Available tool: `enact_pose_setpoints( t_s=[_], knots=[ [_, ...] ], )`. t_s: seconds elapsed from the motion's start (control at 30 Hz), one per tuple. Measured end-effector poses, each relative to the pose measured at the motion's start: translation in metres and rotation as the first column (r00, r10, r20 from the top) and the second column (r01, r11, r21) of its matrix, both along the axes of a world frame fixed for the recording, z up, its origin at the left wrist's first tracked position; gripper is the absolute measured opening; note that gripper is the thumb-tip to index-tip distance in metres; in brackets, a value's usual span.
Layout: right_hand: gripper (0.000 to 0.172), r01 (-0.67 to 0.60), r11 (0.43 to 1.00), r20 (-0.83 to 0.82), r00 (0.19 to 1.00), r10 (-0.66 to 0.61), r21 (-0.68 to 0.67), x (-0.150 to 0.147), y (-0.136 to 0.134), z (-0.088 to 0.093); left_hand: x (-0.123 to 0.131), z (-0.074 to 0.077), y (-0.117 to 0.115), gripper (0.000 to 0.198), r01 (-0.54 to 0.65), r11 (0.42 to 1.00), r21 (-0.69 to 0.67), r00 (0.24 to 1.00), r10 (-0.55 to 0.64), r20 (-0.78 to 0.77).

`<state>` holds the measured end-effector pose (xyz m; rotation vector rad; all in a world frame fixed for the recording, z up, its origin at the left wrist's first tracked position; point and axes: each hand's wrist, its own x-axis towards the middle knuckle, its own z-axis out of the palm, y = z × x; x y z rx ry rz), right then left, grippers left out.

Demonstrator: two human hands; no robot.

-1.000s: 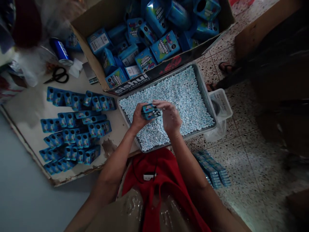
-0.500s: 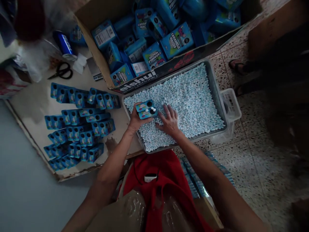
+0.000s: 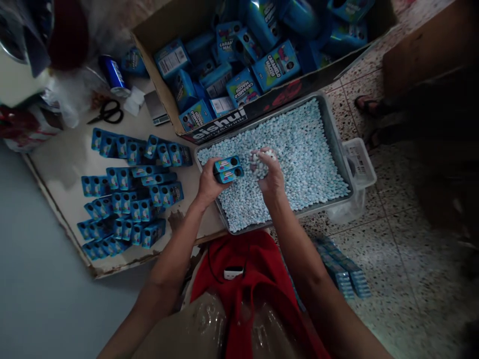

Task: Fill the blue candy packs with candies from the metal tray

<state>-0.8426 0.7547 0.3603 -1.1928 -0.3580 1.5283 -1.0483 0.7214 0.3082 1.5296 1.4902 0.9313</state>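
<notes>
Two small blue candy boxes (image 3: pixel 228 169), each with a dark round hole in its top face, sit side by side in my left hand (image 3: pixel 210 183), its fingers wrapped round them. They are over the left part of a grey metal tray (image 3: pixel 339 149) filled with small pale blue and white candies (image 3: pixel 295 144). Just right of the boxes, my right hand (image 3: pixel 272 174) is cupped round a heap of the candies (image 3: pixel 259 164), raised above the rest. Some of its fingers are hidden by the candies.
Left on the table (image 3: pixel 56 174) stand several rows of similar blue boxes (image 3: pixel 127 204). Behind the tray is a cardboard carton (image 3: pixel 164 107) of blue boxes. Scissors (image 3: pixel 108 112), a blue can (image 3: pixel 114 75) and a clear plastic basket (image 3: pixel 361 159) lie around. Another person's foot (image 3: pixel 368 104) shows at right.
My right hand has gone from lying spread on the candies to holding a cupped handful. The white candies on top of the two boxes are gone from view, leaving dark holes.
</notes>
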Motion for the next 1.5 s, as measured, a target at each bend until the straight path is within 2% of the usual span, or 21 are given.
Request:
enact_pose_setpoints(
  t_s=[0.07, 0.2, 0.37, 0.47, 0.53, 0.6, 0.67, 0.73, 0.83, 0.9, 0.97, 1.03, 1.13, 1.2, 1.27, 1.33, 1.37, 1.4, 1.43, 1.5],
  knots=[
    [0.022, 0.013, 0.994, -0.004, 1.0, -0.013, 0.111, -0.011, -0.008, 0.019, 0.004, 0.0, -0.001, 0.075, 0.018, 1.0, 0.013, 1.0, -0.018, 0.001],
    [0.033, 0.006, 0.957, 0.192, 0.979, -0.064, 0.289, -0.028, -0.015, 0.034, 0.011, 0.005, -0.006, 0.072, 0.047, 0.998, 0.049, 0.999, -0.047, 0.012],
    [0.042, -0.061, 0.901, 0.329, 0.94, -0.094, 0.43, -0.044, -0.027, 0.036, 0.019, 0.005, -0.01, 0.07, 0.034, 0.994, 0.1, 0.999, -0.035, 0.008],
    [0.048, -0.171, 0.848, 0.383, 0.923, -0.041, 0.501, -0.047, -0.038, 0.037, 0.016, 0.001, -0.01, 0.071, 0.043, 0.987, 0.157, 0.998, -0.048, 0.03],
    [0.049, -0.243, 0.825, 0.435, 0.901, -0.004, 0.51, -0.037, -0.042, 0.036, 0.009, -0.002, -0.009, 0.07, 0.029, 0.985, 0.173, 0.997, -0.042, 0.071],
    [0.047, -0.264, 0.855, 0.53, 0.848, -0.015, 0.447, -0.015, -0.044, 0.029, 0.0, -0.005, -0.008, 0.071, -0.024, 0.987, 0.16, 0.992, 0.004, 0.126],
    [0.042, -0.225, 0.919, 0.681, 0.73, -0.06, 0.322, 0.017, -0.041, 0.017, -0.006, -0.007, -0.006, 0.072, -0.031, 0.991, 0.131, 0.984, 0.008, 0.178],
    [0.039, -0.161, 0.962, 0.845, 0.524, -0.104, 0.219, 0.054, -0.031, 0.001, -0.007, -0.01, -0.005, 0.074, -0.001, 0.995, 0.104, 0.972, -0.024, 0.233],
    [0.041, -0.181, 0.974, 0.98, 0.169, -0.107, 0.138, 0.101, -0.005, -0.028, -0.002, -0.013, -0.008, 0.079, -0.034, 0.998, 0.062, 0.948, 0.013, 0.317],
    [0.044, -0.235, 0.97, 0.998, -0.014, -0.06, 0.055, 0.116, 0.016, -0.047, 0.002, -0.016, -0.012, 0.084, -0.013, 1.0, 0.016, 0.933, 0.006, 0.359],
    [0.052, -0.255, 0.967, 0.989, -0.149, -0.006, -0.032, 0.116, 0.032, -0.062, 0.006, -0.018, -0.018, 0.086, 0.009, 0.999, -0.04, 0.912, 0.008, 0.41],
    [0.061, -0.244, 0.964, 0.968, -0.245, 0.047, -0.108, 0.101, 0.04, -0.072, 0.008, -0.019, -0.024, 0.087, -0.037, 0.994, -0.107, 0.88, 0.083, 0.468],
    [0.073, -0.246, 0.949, 0.944, -0.31, 0.117, -0.199, 0.065, 0.036, -0.076, 0.01, -0.019, -0.03, 0.091, -0.053, 0.98, -0.19, 0.842, 0.146, 0.519],
    [0.076, -0.312, 0.919, 0.941, -0.308, 0.141, -0.24, 0.041, 0.026, -0.076, 0.011, -0.019, -0.032, 0.093, -0.033, 0.976, -0.214, 0.832, 0.145, 0.535],
    [0.064, -0.431, 0.862, 0.95, -0.268, 0.161, -0.267, 0.022, 0.016, -0.074, 0.01, -0.019, -0.033, 0.093, -0.047, 0.976, -0.211, 0.836, 0.154, 0.526],
    [0.046, -0.545, 0.791, 0.96, -0.175, 0.217, -0.278, 0.011, 0.008, -0.073, 0.006, -0.017, -0.033, 0.091, -0.068, 0.982, -0.179, 0.866, 0.147, 0.477],
    [0.037, -0.571, 0.775, 0.959, -0.098, 0.265, -0.272, 0.008, 0.004, -0.072, 0.004, -0.016, -0.033, 0.09, -0.073, 0.985, -0.154, 0.889, 0.134, 0.439],
    [0.031, -0.568, 0.78, 0.946, 0.009, 0.325, -0.263, 0.007, 0.002, -0.07, 0.001, -0.014, -0.034, 0.089, -0.076, 0.989, -0.125, 0.911, 0.12, 0.395],
    [0.026, -0.537, 0.806, 0.908, 0.159, 0.387, -0.249, 0.006, -0.001, -0.066, -0.002, -0.012, -0.034, 0.088, -0.078, 0.993, -0.092, 0.932, 0.106, 0.348],
    [0.027, -0.409, 0.885, 0.69, 0.575, 0.44, -0.222, 0.006, -0.006, -0.055, -0.008, -0.007, -0.035, 0.085, -0.083, 0.996, -0.033, 0.96, 0.089, 0.267]
  ],
)
